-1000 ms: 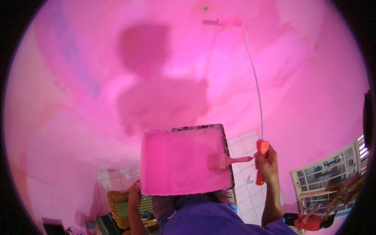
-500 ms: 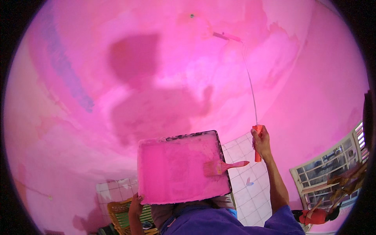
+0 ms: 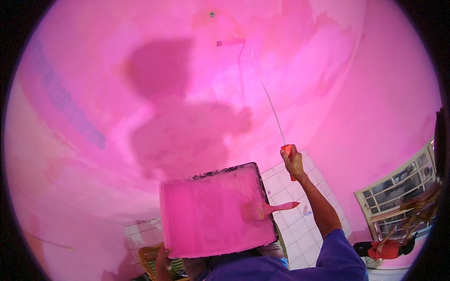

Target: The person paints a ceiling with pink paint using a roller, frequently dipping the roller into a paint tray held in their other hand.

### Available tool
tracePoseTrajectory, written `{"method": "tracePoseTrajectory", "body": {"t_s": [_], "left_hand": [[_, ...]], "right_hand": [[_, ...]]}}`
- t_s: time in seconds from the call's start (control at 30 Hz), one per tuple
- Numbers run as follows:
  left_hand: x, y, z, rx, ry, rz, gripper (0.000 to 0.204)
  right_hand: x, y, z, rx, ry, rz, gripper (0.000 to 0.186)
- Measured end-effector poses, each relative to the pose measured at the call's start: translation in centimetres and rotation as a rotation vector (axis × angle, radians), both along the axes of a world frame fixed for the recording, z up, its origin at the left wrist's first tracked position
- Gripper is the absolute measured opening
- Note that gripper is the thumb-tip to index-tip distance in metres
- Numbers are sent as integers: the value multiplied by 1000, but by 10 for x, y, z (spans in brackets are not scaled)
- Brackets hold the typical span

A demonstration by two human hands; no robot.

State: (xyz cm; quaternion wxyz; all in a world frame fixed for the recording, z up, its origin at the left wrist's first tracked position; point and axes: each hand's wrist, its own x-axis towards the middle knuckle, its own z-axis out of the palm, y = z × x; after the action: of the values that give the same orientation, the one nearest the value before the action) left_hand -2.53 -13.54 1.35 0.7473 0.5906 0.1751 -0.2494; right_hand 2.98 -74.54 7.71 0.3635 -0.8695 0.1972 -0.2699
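Note:
My right hand (image 3: 294,163) is wrapped round the orange handle of a paint roller (image 3: 273,108). Its long thin wire rod slants up and left to a pink-coated roller head (image 3: 231,42) at the pink wall (image 3: 290,89). Close to my body, my left hand (image 3: 163,256) grips the lower left corner of a paint tray (image 3: 206,210) coated in pink paint, its far and right edges dark; most of those fingers are hidden by the tray. Across the tray's right edge lies a paintbrush (image 3: 276,207), bristles inside and handle sticking out.
White floor tiles (image 3: 297,225) show right of the tray. A woven-looking seat with green slats (image 3: 177,269) stands at lower left. On the right are a paned window (image 3: 398,182) and a red and black item (image 3: 385,250). A small fixture (image 3: 212,14) sits high on the wall.
My right hand has moved left and slightly up, and the roller head has shifted left along the wall. In the picture, the tray sits slightly lower and further left, still in my left hand.

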Motion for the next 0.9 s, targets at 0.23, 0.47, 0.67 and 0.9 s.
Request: {"method": "tracePoseTrajectory", "body": {"t_s": [0.23,0.47,0.67,0.9], "left_hand": [[-6,31,-40,92,-3,-27,59],[-7,30,-39,127,68,12,58],[-8,43,-45,153,84,34,58],[-8,54,-53,174,98,31,57]], "right_hand": [[19,-12,-4,76,-58,14,30],[71,-52,9,-27,-81,-5,31],[80,-49,-4,-164,-44,-66,32],[52,-71,-31,-271,87,-149,33]]}}
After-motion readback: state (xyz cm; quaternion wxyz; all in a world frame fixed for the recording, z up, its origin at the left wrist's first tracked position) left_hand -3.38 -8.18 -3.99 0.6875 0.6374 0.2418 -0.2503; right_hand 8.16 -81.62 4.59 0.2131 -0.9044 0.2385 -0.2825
